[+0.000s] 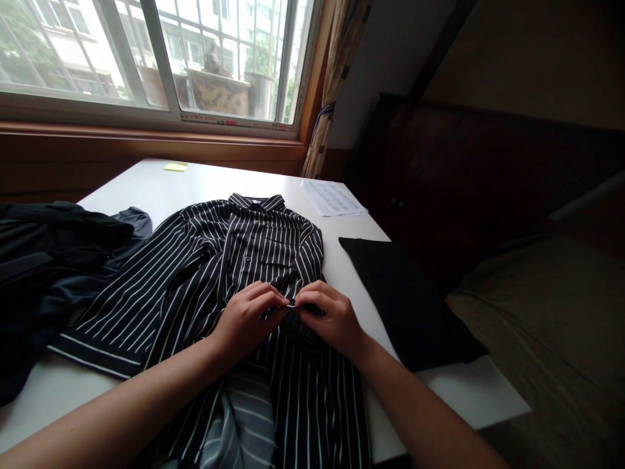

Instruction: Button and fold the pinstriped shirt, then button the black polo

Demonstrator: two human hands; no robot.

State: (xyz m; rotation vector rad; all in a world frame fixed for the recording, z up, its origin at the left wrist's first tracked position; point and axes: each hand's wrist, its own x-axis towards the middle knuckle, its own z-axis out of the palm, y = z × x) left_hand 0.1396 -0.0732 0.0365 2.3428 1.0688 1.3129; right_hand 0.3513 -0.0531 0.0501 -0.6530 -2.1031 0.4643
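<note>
A black shirt with white stripes point(254, 241) lies spread over the table, its collar toward the window and one wide sleeve out to the left. Over the middle of its front, my left hand point(251, 311) pinches a bit of the striped fabric between thumb and fingers. My right hand point(332, 316) pinches the same spot from the other side, its fingertips almost touching those of the left. Whether a button sits between the fingers is hidden. Higher on the shirt front, a small dark button point(247, 258) shows.
Dark clothes point(63, 260) are heaped at the table's left. To the right lies a folded black cloth point(410, 299) near the edge of the white table point(463, 391). Printed papers point(334, 197) and a yellow sticky note point(176, 167) lie at the back, below the window.
</note>
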